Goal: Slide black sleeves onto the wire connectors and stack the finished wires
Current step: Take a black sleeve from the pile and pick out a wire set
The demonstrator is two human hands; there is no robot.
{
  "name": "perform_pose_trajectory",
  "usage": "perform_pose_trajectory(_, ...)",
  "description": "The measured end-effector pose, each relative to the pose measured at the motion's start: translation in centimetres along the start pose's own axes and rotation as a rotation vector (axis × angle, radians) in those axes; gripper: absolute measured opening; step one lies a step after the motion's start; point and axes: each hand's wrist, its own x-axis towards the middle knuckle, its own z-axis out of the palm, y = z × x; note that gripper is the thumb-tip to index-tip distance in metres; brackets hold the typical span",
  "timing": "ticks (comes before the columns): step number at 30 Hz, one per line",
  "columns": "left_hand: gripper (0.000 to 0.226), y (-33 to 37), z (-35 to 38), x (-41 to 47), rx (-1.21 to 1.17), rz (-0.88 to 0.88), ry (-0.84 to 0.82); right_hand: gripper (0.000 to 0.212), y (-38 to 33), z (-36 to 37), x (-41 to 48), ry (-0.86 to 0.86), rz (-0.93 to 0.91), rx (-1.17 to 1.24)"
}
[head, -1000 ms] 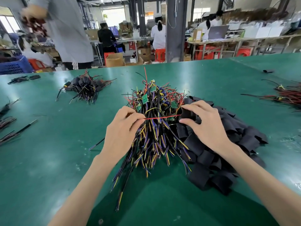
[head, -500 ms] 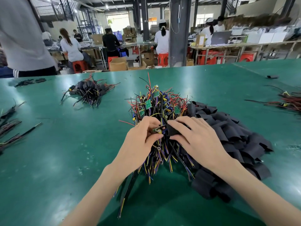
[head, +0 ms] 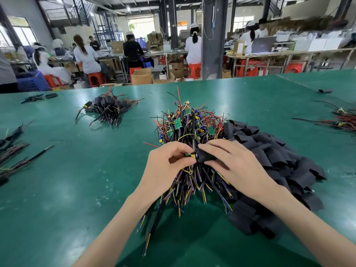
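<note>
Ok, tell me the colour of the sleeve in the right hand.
The sleeve is black, seen in the head view.

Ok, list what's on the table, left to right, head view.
Loose wires at the left edge → finished wires → left hand pinching a connector → right hand holding a sleeve → sleeve pile → red wires at the right edge.

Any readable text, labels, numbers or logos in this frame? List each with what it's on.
None can be read.
Green circuit boards in the wire pile: any markings too small.
Laptop lid on the far bench: any logo blurred.
Box with a coloured label beside the laptop: label blurred.
Cardboard boxes on the floor: no legible print.
</note>
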Motion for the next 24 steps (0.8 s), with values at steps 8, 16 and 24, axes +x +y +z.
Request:
perform_pose_trajectory(8,0.031,-0.3,-0.5,0.2,-0.046,-0.011,-0.046,0.041,0.0,-0.1,-0.1,-0.058,-0.016,0.033)
perform_pose_trajectory(16,0.054,-0.2,-0.5,0.3,-0.142,-0.105,0.004,0.044,-0.6,-0.1,0.0,-0.049,-0.067,-0.007)
perform_pose_trajectory(24,0.059,-0.2,0.0,0.0,-0.155,-0.142,0.039,0.042,-1.3,-0.1,0.0,-0.011,-0.062,-0.027)
